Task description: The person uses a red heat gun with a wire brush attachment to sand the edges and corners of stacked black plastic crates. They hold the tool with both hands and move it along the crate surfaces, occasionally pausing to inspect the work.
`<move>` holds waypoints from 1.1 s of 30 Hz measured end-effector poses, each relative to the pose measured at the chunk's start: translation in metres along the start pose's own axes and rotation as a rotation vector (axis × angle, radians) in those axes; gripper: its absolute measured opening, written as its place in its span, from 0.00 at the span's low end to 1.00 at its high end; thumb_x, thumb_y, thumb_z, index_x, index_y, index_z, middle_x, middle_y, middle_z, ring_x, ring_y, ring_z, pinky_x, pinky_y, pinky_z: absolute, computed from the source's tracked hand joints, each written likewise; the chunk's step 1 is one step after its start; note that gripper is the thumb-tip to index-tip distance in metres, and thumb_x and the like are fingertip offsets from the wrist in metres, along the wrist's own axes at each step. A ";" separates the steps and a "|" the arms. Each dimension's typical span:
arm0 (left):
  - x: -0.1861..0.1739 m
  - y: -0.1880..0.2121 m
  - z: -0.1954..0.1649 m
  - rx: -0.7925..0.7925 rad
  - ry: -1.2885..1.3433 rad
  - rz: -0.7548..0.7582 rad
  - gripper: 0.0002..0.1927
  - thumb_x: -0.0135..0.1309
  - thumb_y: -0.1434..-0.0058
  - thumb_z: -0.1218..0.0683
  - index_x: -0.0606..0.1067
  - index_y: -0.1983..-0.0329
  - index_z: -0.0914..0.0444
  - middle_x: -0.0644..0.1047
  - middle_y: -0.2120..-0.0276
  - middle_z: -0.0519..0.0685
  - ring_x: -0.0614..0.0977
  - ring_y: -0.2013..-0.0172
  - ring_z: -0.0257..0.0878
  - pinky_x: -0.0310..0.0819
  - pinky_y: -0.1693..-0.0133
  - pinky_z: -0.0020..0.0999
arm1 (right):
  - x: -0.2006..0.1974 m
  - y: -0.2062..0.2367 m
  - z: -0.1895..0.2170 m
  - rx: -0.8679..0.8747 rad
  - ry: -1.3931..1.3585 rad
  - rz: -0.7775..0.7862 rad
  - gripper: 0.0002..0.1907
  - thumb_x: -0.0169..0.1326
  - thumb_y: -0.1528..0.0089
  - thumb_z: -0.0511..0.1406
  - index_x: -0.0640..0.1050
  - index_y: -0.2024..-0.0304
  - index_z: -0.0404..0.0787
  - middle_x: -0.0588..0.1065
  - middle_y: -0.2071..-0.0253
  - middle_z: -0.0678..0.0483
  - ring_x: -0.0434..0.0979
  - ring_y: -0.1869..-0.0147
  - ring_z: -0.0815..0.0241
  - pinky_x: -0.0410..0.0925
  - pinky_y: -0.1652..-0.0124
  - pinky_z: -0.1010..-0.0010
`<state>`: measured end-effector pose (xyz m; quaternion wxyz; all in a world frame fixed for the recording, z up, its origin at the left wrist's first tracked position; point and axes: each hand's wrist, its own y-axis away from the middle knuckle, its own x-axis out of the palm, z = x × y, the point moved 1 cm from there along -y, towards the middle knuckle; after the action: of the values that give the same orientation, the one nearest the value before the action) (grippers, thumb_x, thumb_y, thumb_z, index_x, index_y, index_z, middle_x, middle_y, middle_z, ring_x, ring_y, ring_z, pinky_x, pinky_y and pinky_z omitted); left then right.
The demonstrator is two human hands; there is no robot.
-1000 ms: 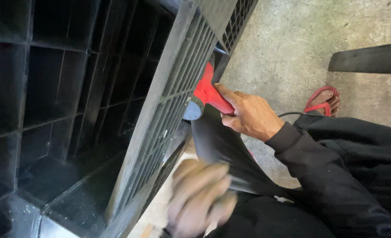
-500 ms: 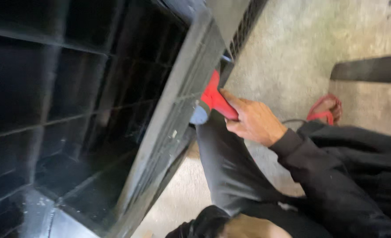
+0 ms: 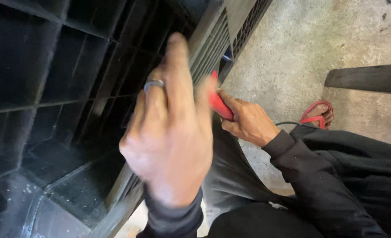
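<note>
Red-handled tool is gripped in the right hand, whose fingers are curled closed around the handle; its working end is hidden behind the slatted wall, so its kind cannot be told. It is held low against the outer face of a large black plastic crate, just beside the grey ribbed side panel, as though that edge is being worked on from outside. A thin dark cable is seen trailing from behind the right wrist across the concrete floor; whether it belongs to the tool cannot be told.

The left hand is raised in front of the crate, blurred, its back turned to the camera and its fingers laid together and stretched upward along the panel's top edge, a ring being worn on one finger. Nothing is seen held in it; it appears to be placed there so that the crate is steadied. The crate's inner dividers are left open to view on the left. A foot in a red sandal is rested on the floor, near a dark flat board.
</note>
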<state>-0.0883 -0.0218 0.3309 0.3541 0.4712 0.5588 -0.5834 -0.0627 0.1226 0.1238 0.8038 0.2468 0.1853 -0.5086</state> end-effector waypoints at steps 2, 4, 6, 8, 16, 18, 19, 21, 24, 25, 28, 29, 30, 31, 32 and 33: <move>0.011 0.002 0.000 -0.043 -0.077 -0.045 0.21 0.59 0.26 0.46 0.76 0.36 0.61 0.80 0.58 0.50 0.84 0.61 0.43 0.78 0.67 0.35 | 0.000 -0.002 0.002 0.022 0.009 0.007 0.43 0.58 0.47 0.38 0.62 0.29 0.38 0.77 0.58 0.36 0.78 0.57 0.34 0.70 0.59 0.52; 0.017 0.007 0.002 -0.028 -0.146 -0.095 0.18 0.58 0.23 0.46 0.76 0.36 0.58 0.80 0.60 0.45 0.84 0.63 0.38 0.77 0.67 0.32 | -0.001 -0.004 0.004 -0.017 0.001 -0.023 0.43 0.57 0.47 0.37 0.62 0.29 0.37 0.77 0.57 0.35 0.78 0.55 0.33 0.70 0.58 0.52; 0.020 0.012 0.004 -0.018 -0.186 -0.118 0.18 0.56 0.23 0.47 0.75 0.35 0.58 0.79 0.60 0.45 0.83 0.61 0.38 0.77 0.65 0.32 | 0.000 -0.006 0.005 0.006 0.008 -0.019 0.42 0.57 0.46 0.37 0.63 0.29 0.37 0.77 0.56 0.35 0.78 0.55 0.33 0.70 0.58 0.52; 0.022 0.013 0.004 -0.017 -0.199 -0.142 0.17 0.54 0.23 0.47 0.75 0.36 0.58 0.79 0.61 0.45 0.83 0.61 0.37 0.78 0.64 0.31 | -0.002 -0.008 0.006 0.007 0.002 -0.025 0.41 0.57 0.46 0.37 0.63 0.30 0.37 0.77 0.56 0.35 0.78 0.55 0.33 0.70 0.58 0.52; 0.024 0.006 0.002 -0.016 -0.177 -0.098 0.16 0.52 0.20 0.48 0.75 0.37 0.60 0.80 0.56 0.44 0.83 0.61 0.36 0.77 0.63 0.29 | -0.015 -0.021 0.009 -0.036 -0.050 -0.022 0.42 0.57 0.46 0.37 0.62 0.30 0.32 0.77 0.57 0.33 0.77 0.54 0.32 0.70 0.58 0.52; 0.026 0.004 0.002 -0.016 -0.186 -0.100 0.16 0.53 0.21 0.48 0.77 0.37 0.61 0.81 0.56 0.45 0.83 0.63 0.36 0.76 0.65 0.30 | -0.018 -0.024 0.009 -0.036 -0.076 -0.027 0.42 0.57 0.45 0.37 0.62 0.30 0.33 0.77 0.56 0.33 0.78 0.54 0.32 0.70 0.58 0.52; 0.027 0.004 0.001 -0.016 -0.193 -0.101 0.17 0.54 0.22 0.47 0.77 0.38 0.61 0.81 0.57 0.46 0.83 0.65 0.37 0.75 0.66 0.32 | -0.020 -0.025 0.009 -0.031 -0.090 -0.026 0.41 0.57 0.45 0.37 0.63 0.30 0.33 0.77 0.56 0.33 0.78 0.54 0.32 0.70 0.57 0.52; 0.031 0.003 0.001 -0.012 -0.199 -0.116 0.17 0.54 0.21 0.47 0.77 0.37 0.61 0.82 0.53 0.46 0.83 0.64 0.37 0.75 0.65 0.31 | -0.021 -0.026 0.008 -0.021 -0.105 -0.006 0.42 0.57 0.46 0.37 0.62 0.30 0.33 0.77 0.57 0.33 0.78 0.54 0.33 0.70 0.57 0.53; 0.035 0.004 0.003 -0.006 -0.183 -0.138 0.16 0.50 0.18 0.48 0.75 0.35 0.61 0.82 0.49 0.46 0.84 0.62 0.35 0.76 0.64 0.28 | -0.018 -0.028 0.008 0.017 -0.092 0.008 0.43 0.57 0.46 0.37 0.62 0.30 0.33 0.77 0.57 0.34 0.78 0.54 0.33 0.70 0.57 0.53; 0.036 0.005 0.003 -0.008 -0.178 -0.144 0.16 0.49 0.18 0.49 0.75 0.35 0.61 0.82 0.49 0.46 0.84 0.62 0.35 0.76 0.64 0.28 | -0.017 -0.029 0.008 0.030 -0.082 0.009 0.43 0.57 0.46 0.37 0.62 0.30 0.34 0.77 0.57 0.34 0.79 0.54 0.34 0.70 0.57 0.53; 0.037 0.008 0.004 -0.019 -0.171 -0.146 0.16 0.49 0.17 0.49 0.75 0.34 0.61 0.82 0.50 0.46 0.84 0.61 0.34 0.77 0.63 0.27 | -0.016 -0.029 0.008 0.010 -0.079 0.003 0.43 0.57 0.47 0.37 0.63 0.30 0.33 0.77 0.56 0.34 0.78 0.55 0.33 0.70 0.58 0.53; 0.037 0.009 0.004 -0.021 -0.174 -0.143 0.16 0.49 0.18 0.49 0.74 0.34 0.60 0.82 0.50 0.45 0.84 0.60 0.34 0.77 0.63 0.27 | -0.016 -0.028 0.008 0.007 -0.070 -0.011 0.42 0.57 0.47 0.37 0.63 0.30 0.34 0.77 0.56 0.34 0.78 0.55 0.33 0.70 0.58 0.53; 0.037 0.010 0.005 -0.019 -0.181 -0.141 0.17 0.48 0.18 0.49 0.74 0.33 0.60 0.82 0.49 0.45 0.85 0.59 0.34 0.77 0.62 0.27 | -0.015 -0.027 0.008 0.004 -0.059 -0.027 0.42 0.57 0.47 0.37 0.64 0.30 0.34 0.78 0.56 0.34 0.79 0.55 0.33 0.70 0.58 0.53; 0.038 0.010 0.004 -0.019 -0.180 -0.143 0.17 0.48 0.18 0.49 0.74 0.33 0.60 0.82 0.49 0.45 0.84 0.59 0.34 0.77 0.62 0.28 | -0.016 -0.026 0.008 0.001 -0.047 -0.045 0.42 0.58 0.48 0.37 0.65 0.31 0.34 0.78 0.55 0.34 0.79 0.55 0.33 0.70 0.58 0.53; 0.038 0.011 0.004 -0.018 -0.179 -0.146 0.17 0.48 0.19 0.49 0.74 0.33 0.60 0.82 0.49 0.45 0.84 0.59 0.35 0.77 0.63 0.28 | -0.017 -0.025 0.008 0.007 -0.058 -0.045 0.42 0.58 0.48 0.36 0.65 0.31 0.34 0.78 0.56 0.34 0.79 0.55 0.33 0.71 0.58 0.54; 0.039 0.011 0.004 -0.021 -0.170 -0.150 0.16 0.50 0.19 0.49 0.75 0.34 0.61 0.82 0.51 0.46 0.84 0.61 0.35 0.76 0.64 0.28 | -0.018 -0.024 0.008 0.013 -0.070 -0.044 0.42 0.58 0.48 0.36 0.65 0.31 0.33 0.78 0.57 0.34 0.79 0.55 0.34 0.71 0.58 0.54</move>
<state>-0.0904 -0.0225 0.2906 0.3605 0.3732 0.5666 -0.6401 -0.0913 0.1224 0.1353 0.7968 0.2299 0.1592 -0.5357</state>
